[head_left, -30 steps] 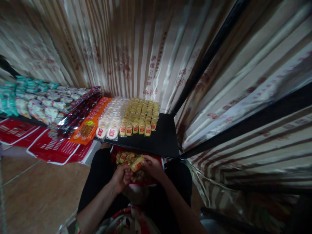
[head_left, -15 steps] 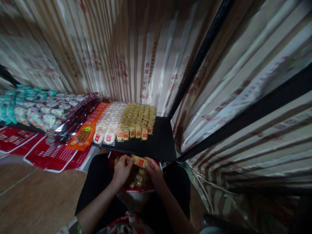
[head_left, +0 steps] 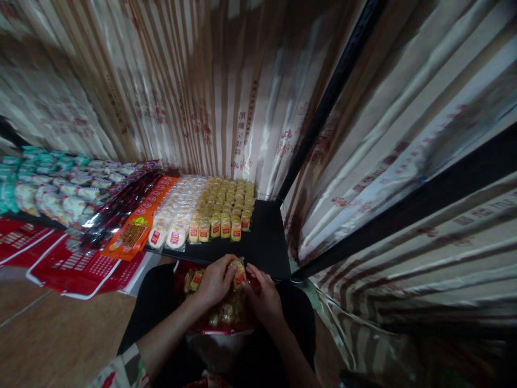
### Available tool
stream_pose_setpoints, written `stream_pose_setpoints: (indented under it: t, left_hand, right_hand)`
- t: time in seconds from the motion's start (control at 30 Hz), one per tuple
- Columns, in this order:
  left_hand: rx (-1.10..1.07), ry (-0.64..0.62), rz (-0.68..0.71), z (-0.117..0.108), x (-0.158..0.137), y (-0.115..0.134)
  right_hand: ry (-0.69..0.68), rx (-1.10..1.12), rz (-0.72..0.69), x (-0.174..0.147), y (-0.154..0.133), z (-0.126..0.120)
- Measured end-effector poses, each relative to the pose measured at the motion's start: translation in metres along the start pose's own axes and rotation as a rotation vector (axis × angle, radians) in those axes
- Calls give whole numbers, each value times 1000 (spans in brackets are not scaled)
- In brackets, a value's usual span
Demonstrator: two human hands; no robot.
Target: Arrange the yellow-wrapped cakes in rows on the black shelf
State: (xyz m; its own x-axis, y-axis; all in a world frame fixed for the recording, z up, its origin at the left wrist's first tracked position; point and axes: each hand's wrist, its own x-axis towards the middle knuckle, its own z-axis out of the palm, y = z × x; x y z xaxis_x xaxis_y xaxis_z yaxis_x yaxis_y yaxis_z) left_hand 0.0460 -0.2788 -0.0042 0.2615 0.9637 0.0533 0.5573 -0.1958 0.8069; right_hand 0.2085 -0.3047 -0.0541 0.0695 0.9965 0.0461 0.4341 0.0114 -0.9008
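A small yellow wrapped snack packet with a red label stands tilted above the bag in my lap. My left hand is closed on its left side, thumb and fingertips pinching it. My right hand is close by on the right, fingers apart, its thumb near or touching the packet's edge. Beneath both hands lies an opened red bag with more yellow packets inside, partly hidden by my hands.
Rows of yellow packets and white round packets stand on a black table. Leftward are an orange package, dark packages and white and green packets. Red bags hang at the edge. Striped curtains enclose the back.
The yellow packet has turned from lying sideways to more upright. My right hand has loosened from its right end and moved slightly right. The view has shifted a little.
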Motion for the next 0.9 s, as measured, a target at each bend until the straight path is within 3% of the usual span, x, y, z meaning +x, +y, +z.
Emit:
stream_pose_setpoints:
  t: [0.07, 0.13, 0.3, 0.4, 0.53, 0.73, 0.9]
  left_hand:
    - [19, -55, 88, -1, 9, 5]
    - [13, -58, 110, 1, 20, 8]
    - [-5, 156, 85, 17, 41, 2]
    - [212, 215, 144, 29, 48, -6]
    - [504, 202, 190, 42, 56, -18]
    - [788, 166, 368, 47, 73, -45]
    - [867, 169, 450, 42, 74, -68]
  right_hand:
    - [1, -59, -77, 6, -4, -5]
    - [-1, -11, -56, 13, -4, -6]
    - [131, 171, 120, 43, 15, 0]
    - [292, 147, 93, 69, 26, 3]
    - [383, 101, 66, 102, 32, 10]
    - [402, 36, -2, 126, 32, 23]
    - [386, 7, -35, 130, 29, 30]
